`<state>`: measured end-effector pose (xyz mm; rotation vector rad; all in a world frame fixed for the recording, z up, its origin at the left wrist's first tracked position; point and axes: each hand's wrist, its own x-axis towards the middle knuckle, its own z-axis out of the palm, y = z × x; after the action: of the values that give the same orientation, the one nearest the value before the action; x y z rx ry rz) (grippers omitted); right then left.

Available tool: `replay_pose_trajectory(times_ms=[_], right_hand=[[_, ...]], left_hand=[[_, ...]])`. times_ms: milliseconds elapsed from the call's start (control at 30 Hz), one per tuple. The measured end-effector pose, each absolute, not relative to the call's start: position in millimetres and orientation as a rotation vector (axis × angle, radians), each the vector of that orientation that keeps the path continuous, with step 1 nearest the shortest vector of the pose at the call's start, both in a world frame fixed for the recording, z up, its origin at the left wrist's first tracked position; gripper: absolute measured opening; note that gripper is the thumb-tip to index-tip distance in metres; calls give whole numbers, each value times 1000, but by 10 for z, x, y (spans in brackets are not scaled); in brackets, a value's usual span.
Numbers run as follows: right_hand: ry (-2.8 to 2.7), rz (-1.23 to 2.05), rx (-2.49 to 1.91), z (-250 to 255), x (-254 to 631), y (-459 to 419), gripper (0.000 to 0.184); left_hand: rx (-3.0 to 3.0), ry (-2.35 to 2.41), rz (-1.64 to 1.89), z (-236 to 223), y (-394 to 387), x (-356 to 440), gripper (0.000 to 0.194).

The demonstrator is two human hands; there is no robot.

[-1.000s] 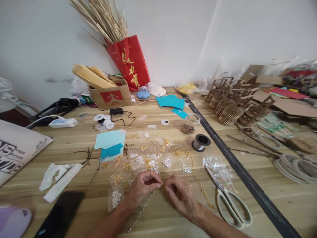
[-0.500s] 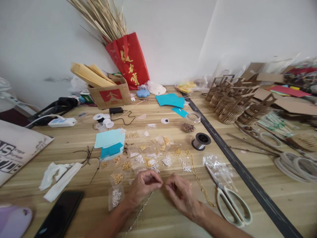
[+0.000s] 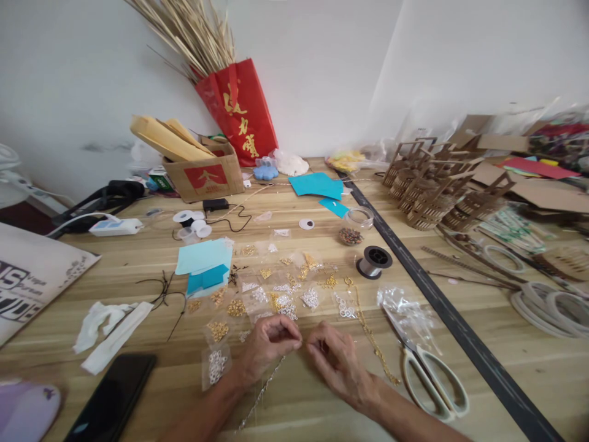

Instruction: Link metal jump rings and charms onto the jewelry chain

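My left hand is closed in a pinch between thumb and forefinger. From under its fingertips a thin silver beaded chain trails down over the table toward me. Close on its right, my right hand is curled, its fingertips pressed together near the left ones; whatever they pinch is too small to make out. Just beyond both hands lie small clear bags of silver beads and gold beads. A gold chain stretches along the table to the right of my right hand.
White-handled scissors lie at the right beside crumpled clear bags. A wire spool stands behind them. Left are a black phone and white strips. Small wooden baskets and a red bag stand farther back.
Both hands hold nearly the same pose and place throughout. Only a slight shift of the whole view shows.
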<state>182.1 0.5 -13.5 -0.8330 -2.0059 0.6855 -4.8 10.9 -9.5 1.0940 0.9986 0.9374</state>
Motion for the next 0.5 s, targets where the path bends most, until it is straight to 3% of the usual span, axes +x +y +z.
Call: replay_pose_trajectory(times_ms=[500], right_hand=[[-2009,685,-835,-156,1801,9,14]], left_hand=[[1116,1001,926,-96,108,-46,20]])
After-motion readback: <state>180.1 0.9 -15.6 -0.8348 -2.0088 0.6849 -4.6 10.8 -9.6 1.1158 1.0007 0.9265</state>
